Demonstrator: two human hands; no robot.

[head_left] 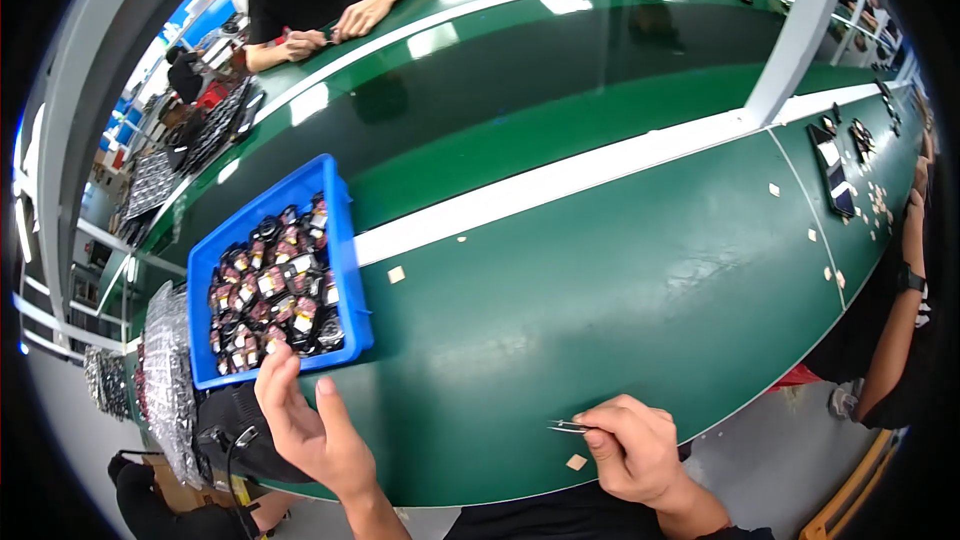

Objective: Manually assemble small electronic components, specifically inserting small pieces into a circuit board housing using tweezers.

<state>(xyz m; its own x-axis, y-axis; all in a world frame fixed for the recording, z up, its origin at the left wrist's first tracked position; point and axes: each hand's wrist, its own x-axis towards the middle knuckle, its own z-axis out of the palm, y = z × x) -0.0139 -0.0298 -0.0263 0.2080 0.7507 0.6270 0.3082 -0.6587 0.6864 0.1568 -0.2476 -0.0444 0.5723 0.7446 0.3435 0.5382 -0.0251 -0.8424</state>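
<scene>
My left hand (312, 430) is raised near the front corner of a blue bin (350, 285), fingers apart and nothing in them. Inside the bin lie many small black parts (262, 285) with pinkish and pale labels, heaped together. Low over the green table, my right hand (636, 448) grips a pair of thin metal tweezers (570, 427), whose tips point left. A small tan square piece (577, 462) lies on the tabletop just below the tweezers.
A black bag (240, 430) and clear plastic wrap (168, 380) sit left of the bin. A white divider strip (560, 177) and a grey post (795, 40) stand beyond. Several tan pieces and a dark phone-like device (832, 170) lie at right. Other people work across the table and at right.
</scene>
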